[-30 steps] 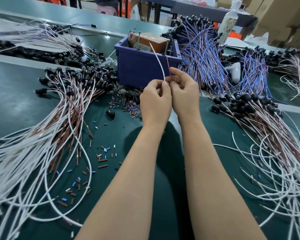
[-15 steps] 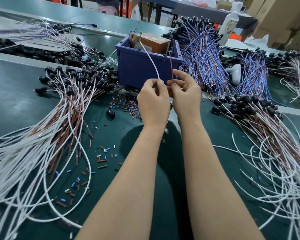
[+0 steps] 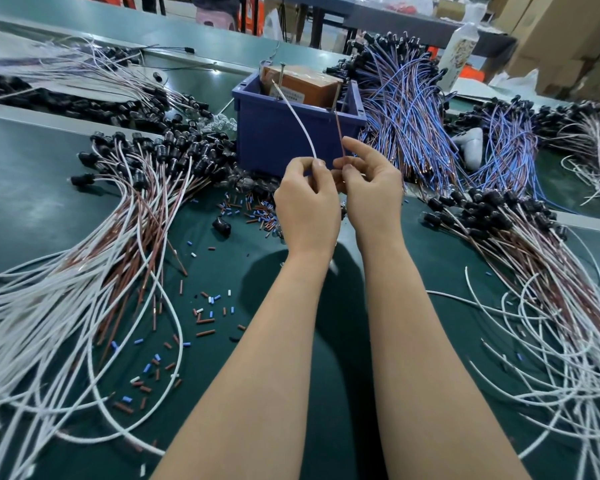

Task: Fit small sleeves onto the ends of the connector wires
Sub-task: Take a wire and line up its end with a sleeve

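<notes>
The left hand [image 3: 307, 202] pinches a thin white wire [image 3: 298, 123]. Just beside it, the right hand [image 3: 373, 192] pinches a thin brown wire [image 3: 340, 133]. Both wires rise before the blue plastic bin [image 3: 274, 140] at 12 o'clock. Over the last second the white wire's tip has swung from 12 toward 11 o'clock. Small loose sleeves [image 3: 205, 313] litter the dark green counter [image 3: 32, 188] at 8 o'clock.

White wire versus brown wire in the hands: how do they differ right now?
Colour: the white wire is white, the brown wire reddish brown. Hold: the left hand pinches the white wire, the right hand the brown wire. Pose: the white wire bows up and leftward; the brown wire stands nearly straight. Both rise in front of the blue bin.
</notes>
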A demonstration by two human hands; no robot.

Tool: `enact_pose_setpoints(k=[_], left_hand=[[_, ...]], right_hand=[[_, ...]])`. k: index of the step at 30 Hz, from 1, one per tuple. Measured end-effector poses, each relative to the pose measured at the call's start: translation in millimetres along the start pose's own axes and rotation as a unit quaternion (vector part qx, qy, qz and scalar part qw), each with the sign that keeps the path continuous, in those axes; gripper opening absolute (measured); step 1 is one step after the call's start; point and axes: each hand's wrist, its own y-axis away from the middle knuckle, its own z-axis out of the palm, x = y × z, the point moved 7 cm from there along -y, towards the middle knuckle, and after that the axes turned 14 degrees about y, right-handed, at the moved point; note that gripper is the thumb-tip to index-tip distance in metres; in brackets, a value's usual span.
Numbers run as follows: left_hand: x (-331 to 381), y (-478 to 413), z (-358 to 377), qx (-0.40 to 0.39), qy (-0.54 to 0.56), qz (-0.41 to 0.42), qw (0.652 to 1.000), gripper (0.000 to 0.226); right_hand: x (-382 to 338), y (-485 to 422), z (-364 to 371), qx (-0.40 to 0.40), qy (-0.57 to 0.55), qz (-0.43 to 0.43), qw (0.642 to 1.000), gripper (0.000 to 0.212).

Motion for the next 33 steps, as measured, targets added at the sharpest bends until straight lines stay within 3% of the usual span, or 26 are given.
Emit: enact_pose_setpoints(k=[23, 33], left_hand=[[-6, -2, 12, -0.019, -0.006, -0.047, 0.999, 0.015], [-5, -4, 13, -0.018, 0.0, -0.063, 0.998, 0.014]], right_hand=[[3, -3, 0, 0.002, 0.005, 0.008, 1.0, 0.037], [2, -2, -3, 0.004, -0.021, 0.008, 1.0, 0.026]])
